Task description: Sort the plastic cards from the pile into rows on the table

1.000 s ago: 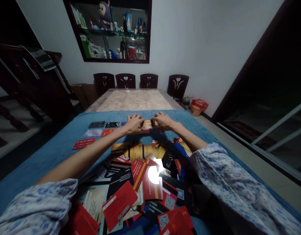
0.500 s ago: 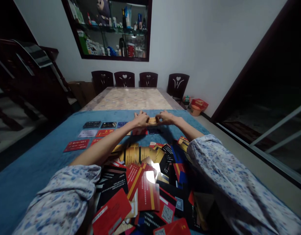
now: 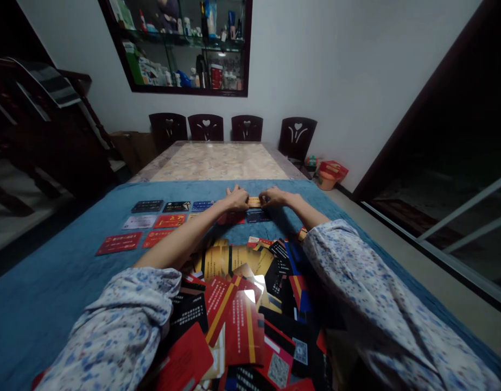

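Between my two hands is a gold-yellow card [image 3: 254,202] at the right end of the far row of cards. My left hand [image 3: 236,199] pinches its left edge, fingers bent. My right hand [image 3: 274,197] pinches the right edge. Whether the card lies fully flat on the cloth I cannot tell. Just nearer to me lie a dark card [image 3: 258,216] and a red card [image 3: 233,218], the red one partly behind my left wrist. A black card [image 3: 177,207] and a blue card [image 3: 202,206] are in the far row, left of my left hand.
A heap of overlapping cards [image 3: 245,326] covers the cloth between my forearms. More cards lie in rows at left, including a red card [image 3: 119,243] and a white card [image 3: 140,222]. The blue cloth [image 3: 63,271] covers the near table. Chairs [image 3: 247,127] stand beyond the far end.
The gold-yellow card has tipped lower toward the cloth, still between both hands. My hands have hardly shifted, and the view has tilted slightly down.
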Tool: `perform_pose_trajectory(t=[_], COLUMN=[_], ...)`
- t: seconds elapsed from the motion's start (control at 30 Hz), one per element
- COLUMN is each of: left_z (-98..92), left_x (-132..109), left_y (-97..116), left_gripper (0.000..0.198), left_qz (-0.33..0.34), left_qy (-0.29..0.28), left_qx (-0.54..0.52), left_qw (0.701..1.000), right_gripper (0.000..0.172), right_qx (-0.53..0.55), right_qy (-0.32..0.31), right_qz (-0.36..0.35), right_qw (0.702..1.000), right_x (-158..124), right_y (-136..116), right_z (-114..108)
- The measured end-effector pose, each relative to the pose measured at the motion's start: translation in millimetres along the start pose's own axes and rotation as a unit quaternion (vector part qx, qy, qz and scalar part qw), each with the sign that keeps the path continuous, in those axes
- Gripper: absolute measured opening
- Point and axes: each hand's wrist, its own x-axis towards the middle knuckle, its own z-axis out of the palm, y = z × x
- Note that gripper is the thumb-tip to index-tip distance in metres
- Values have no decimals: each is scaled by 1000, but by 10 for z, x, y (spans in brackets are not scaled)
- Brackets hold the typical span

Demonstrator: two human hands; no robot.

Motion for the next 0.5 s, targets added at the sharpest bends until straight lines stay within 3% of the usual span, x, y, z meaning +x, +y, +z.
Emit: perform_pose_trajectory(t=[0.23, 0.5], left_z=[30, -31], left_x=[47, -10], left_y=[10, 11], left_gripper=[21, 20], left_qz=[-6, 14], left_qy=[-25, -42], left_qx=[-1, 12], left_qw=[1000, 999], right_gripper=[30, 40], right_qx=[9, 36], right_qy=[-4, 10], right_qz=[-14, -6], right_qw=[1000, 999], right_x=[-9, -30], right_y=[12, 1], right_z=[8, 34])
